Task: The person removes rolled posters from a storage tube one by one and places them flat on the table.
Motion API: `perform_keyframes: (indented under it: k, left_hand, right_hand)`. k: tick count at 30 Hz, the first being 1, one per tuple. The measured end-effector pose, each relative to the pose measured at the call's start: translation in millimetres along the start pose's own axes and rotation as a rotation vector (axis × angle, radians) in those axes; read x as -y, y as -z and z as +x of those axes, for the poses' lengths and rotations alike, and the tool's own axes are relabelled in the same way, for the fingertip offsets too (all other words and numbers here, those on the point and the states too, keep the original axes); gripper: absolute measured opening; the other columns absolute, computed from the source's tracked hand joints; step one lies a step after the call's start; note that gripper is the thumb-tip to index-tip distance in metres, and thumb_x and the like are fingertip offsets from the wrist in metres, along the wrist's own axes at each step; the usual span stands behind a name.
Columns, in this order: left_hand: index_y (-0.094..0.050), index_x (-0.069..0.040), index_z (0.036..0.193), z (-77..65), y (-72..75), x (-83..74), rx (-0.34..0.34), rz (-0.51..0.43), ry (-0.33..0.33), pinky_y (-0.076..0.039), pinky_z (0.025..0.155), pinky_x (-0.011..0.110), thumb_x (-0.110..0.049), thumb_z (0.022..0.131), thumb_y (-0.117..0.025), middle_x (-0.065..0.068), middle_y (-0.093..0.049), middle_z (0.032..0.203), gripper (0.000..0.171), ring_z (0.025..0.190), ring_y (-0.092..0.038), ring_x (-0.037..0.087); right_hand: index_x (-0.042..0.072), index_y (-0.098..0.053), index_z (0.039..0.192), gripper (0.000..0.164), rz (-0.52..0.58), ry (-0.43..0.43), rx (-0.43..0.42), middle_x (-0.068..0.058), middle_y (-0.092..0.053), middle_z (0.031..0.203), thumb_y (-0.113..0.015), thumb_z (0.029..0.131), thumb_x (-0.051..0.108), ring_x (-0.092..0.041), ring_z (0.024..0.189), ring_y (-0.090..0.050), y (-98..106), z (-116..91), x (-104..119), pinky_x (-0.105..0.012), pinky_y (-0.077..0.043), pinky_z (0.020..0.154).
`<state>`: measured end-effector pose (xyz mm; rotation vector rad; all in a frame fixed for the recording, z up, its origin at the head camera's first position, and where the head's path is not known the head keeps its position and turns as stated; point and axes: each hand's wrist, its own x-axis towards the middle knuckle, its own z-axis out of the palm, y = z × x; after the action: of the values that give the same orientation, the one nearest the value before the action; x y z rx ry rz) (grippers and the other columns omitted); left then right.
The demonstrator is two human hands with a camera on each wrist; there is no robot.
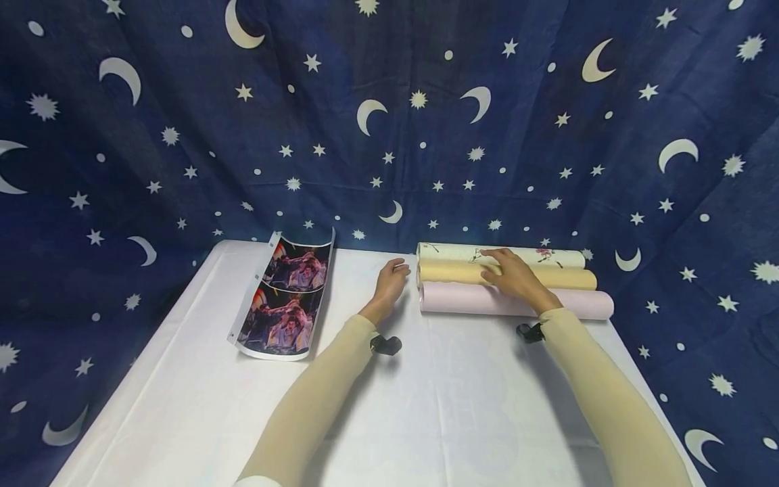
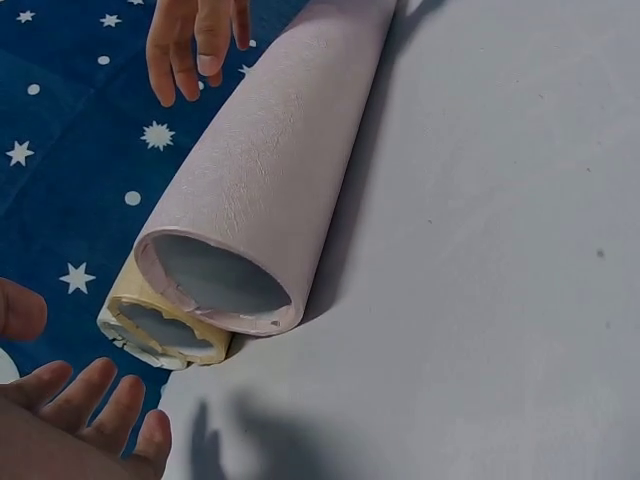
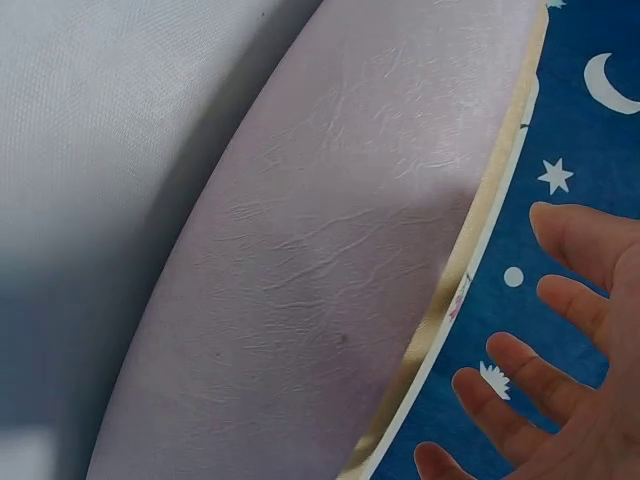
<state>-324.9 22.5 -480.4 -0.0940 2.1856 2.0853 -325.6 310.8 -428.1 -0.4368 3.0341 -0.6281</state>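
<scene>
Three wallpaper-like rolls lie side by side on the right of the white table: a pale pink roll [image 1: 462, 299] in front, a yellow roll [image 1: 450, 272] behind it, and a white flower-patterned roll [image 1: 566, 258] at the back. My left hand [image 1: 389, 285] is beside their left ends, fingers loosely spread and holding nothing. In the left wrist view the pink roll [image 2: 265, 170] shows a hollow end. My right hand [image 1: 514, 276] is over the rolls; the right wrist view shows its fingers spread [image 3: 590, 420], gripping nothing.
To the left lies a curled printed sheet [image 1: 282, 304] with two similar colourful pictures. A dark blue cloth [image 1: 341, 88] with moons and stars hangs behind the white-covered table [image 1: 426, 406] and along its sides.
</scene>
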Motion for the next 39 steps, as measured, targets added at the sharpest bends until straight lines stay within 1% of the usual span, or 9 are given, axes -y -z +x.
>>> perform_keyframes:
  k: [5,12,19,26,31,37,39]
  left_hand:
    - [-0.045,-0.004,0.144,0.9,-6.2,-0.7,0.018,0.005,0.003,-0.04,0.113,0.043,-0.02,0.099,-0.049,0.015,-0.056,0.141,0.048,0.133,-0.051,0.031]
    - [-0.043,-0.004,0.145,0.1,-14.5,0.0,0.056,-0.017,0.037,-0.04,0.113,0.046,-0.025,0.1,-0.048,0.016,-0.056,0.141,0.05,0.131,-0.052,0.033]
    - [-0.044,-0.003,0.144,-1.1,-18.3,0.3,0.058,-0.003,0.025,-0.041,0.111,0.045,-0.023,0.1,-0.047,0.016,-0.058,0.138,0.049,0.129,-0.054,0.033]
    - [-0.048,-0.006,0.142,-0.3,-21.2,2.4,0.066,0.009,0.031,-0.043,0.109,0.045,-0.023,0.099,-0.047,0.015,-0.058,0.138,0.047,0.127,-0.056,0.031]
    - [-0.049,-0.008,0.142,0.3,-23.8,2.8,0.073,-0.01,0.042,-0.043,0.108,0.045,-0.021,0.099,-0.048,0.015,-0.059,0.137,0.045,0.124,-0.057,0.03]
    - [-0.049,-0.009,0.142,1.0,-25.4,2.9,0.073,-0.021,0.063,-0.045,0.106,0.043,-0.023,0.098,-0.05,0.014,-0.061,0.133,0.047,0.117,-0.06,0.027]
    - [-0.05,-0.009,0.142,0.9,-25.8,2.9,0.071,-0.02,0.062,-0.045,0.107,0.042,-0.023,0.098,-0.05,0.013,-0.061,0.132,0.047,0.118,-0.06,0.027]
  right_hand:
    - [0.01,-0.04,0.149,0.056,-0.015,-0.016,0.008,-0.026,-0.037,0.15,-0.058,0.098,0.025,-0.051,0.137,-0.035,-0.2,0.6,-0.1,-0.066,-0.028,0.111]
    - [0.008,-0.04,0.148,0.057,-0.011,-0.016,0.018,-0.029,-0.039,0.147,-0.059,0.098,0.025,-0.053,0.134,-0.037,-3.3,3.2,-1.3,-0.067,-0.028,0.111]
    - [0.009,-0.04,0.148,0.057,-0.013,-0.031,0.027,-0.028,-0.039,0.148,-0.059,0.098,0.026,-0.051,0.136,-0.036,-7.8,5.0,-2.4,-0.066,-0.027,0.112]
    - [0.008,-0.04,0.148,0.057,-0.009,-0.052,0.042,-0.027,-0.037,0.15,-0.06,0.098,0.027,-0.051,0.137,-0.034,-7.6,5.1,-1.2,-0.067,-0.027,0.111]
    - [0.009,-0.04,0.148,0.057,-0.015,-0.06,0.05,-0.026,-0.036,0.151,-0.059,0.098,0.028,-0.051,0.138,-0.033,-7.9,5.6,-2.0,-0.069,-0.026,0.111]
    - [0.009,-0.043,0.147,0.056,-0.019,-0.053,0.033,-0.026,-0.038,0.15,-0.06,0.097,0.029,-0.051,0.137,-0.035,-11.3,6.1,-2.9,-0.069,-0.027,0.11]
    - [0.009,-0.043,0.146,0.056,-0.023,-0.05,0.03,-0.027,-0.038,0.149,-0.06,0.097,0.029,-0.051,0.136,-0.036,-12.0,5.8,-3.3,-0.069,-0.028,0.109]
